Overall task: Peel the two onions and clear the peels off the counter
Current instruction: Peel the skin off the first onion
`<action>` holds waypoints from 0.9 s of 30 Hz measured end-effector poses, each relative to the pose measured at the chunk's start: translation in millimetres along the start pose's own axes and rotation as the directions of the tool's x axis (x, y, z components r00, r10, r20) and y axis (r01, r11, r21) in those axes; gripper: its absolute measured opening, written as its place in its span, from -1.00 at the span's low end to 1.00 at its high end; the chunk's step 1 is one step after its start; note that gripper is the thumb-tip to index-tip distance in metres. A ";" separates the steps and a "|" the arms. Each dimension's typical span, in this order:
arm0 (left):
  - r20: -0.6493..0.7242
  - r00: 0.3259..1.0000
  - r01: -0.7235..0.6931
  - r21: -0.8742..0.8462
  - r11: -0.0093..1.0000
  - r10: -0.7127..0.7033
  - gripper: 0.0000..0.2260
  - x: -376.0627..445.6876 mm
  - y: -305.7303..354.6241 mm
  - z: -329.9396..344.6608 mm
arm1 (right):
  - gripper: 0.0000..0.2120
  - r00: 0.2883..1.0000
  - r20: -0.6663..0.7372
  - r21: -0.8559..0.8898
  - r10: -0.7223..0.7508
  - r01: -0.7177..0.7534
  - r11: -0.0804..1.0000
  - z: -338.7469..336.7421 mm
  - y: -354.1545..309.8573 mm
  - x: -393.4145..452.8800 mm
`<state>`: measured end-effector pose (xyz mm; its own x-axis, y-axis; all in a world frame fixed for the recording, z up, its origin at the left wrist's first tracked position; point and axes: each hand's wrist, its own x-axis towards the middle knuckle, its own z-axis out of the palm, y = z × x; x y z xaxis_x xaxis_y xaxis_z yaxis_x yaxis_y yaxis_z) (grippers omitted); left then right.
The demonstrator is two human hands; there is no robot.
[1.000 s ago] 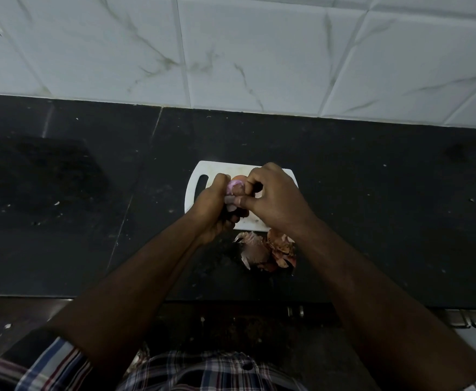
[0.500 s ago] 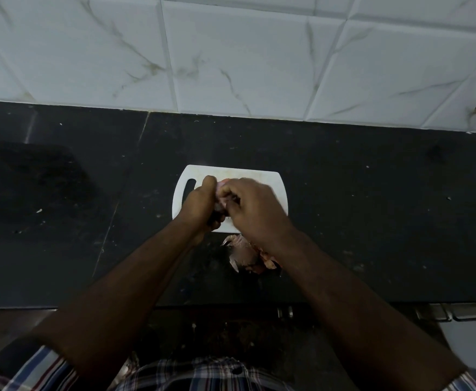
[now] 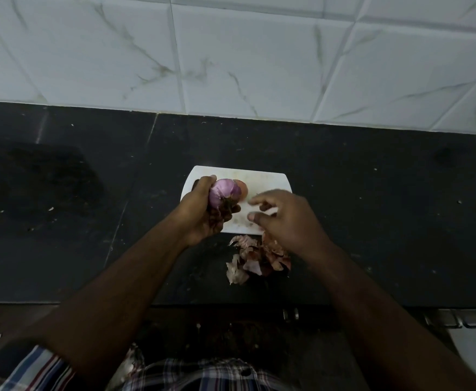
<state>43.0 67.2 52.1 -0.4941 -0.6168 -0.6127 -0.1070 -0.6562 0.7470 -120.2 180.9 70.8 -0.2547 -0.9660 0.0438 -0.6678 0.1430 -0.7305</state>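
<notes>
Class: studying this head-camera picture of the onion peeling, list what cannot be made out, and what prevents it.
- Second onion, head view: mostly hidden behind the purple onion in the left hand.
- Right hand: motion-blurred fingertips; whether it holds peel is unclear.
- Peel pile: right hand covers its top.

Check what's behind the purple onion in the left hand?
A second onion, orange-brown, peeks out just behind the purple onion held by the left hand, over the white cutting board. Only its edge shows; the rest is covered, so whether it rests on the board is unclear.

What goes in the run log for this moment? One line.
left hand: grips purple onion | right hand: empty, over cutting board | peels: on counter
</notes>
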 end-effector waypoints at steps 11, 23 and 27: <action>0.164 0.983 -0.076 -0.027 0.997 0.080 -0.60 -14.5 4.2 7.3 | -0.50 0.993 -0.003 0.174 -0.119 0.117 0.978 10.0 -19.3 23.9; 0.148 0.971 -0.187 -0.004 0.982 0.186 -0.70 -18.1 2.0 19.1 | -0.53 0.988 0.009 0.152 -0.156 0.152 0.977 10.9 -21.4 23.6; 0.136 0.977 -0.159 -0.031 0.987 0.162 -0.68 -16.5 1.6 18.2 | -0.55 0.987 0.002 0.098 -0.159 0.158 0.983 10.9 -22.4 23.3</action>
<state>35.2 84.2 68.0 -0.6179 -0.6499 -0.4425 0.0002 -0.5630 0.8265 -103.6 152.9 80.7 -0.1441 -0.9768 0.1584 -0.6280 -0.0334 -0.7775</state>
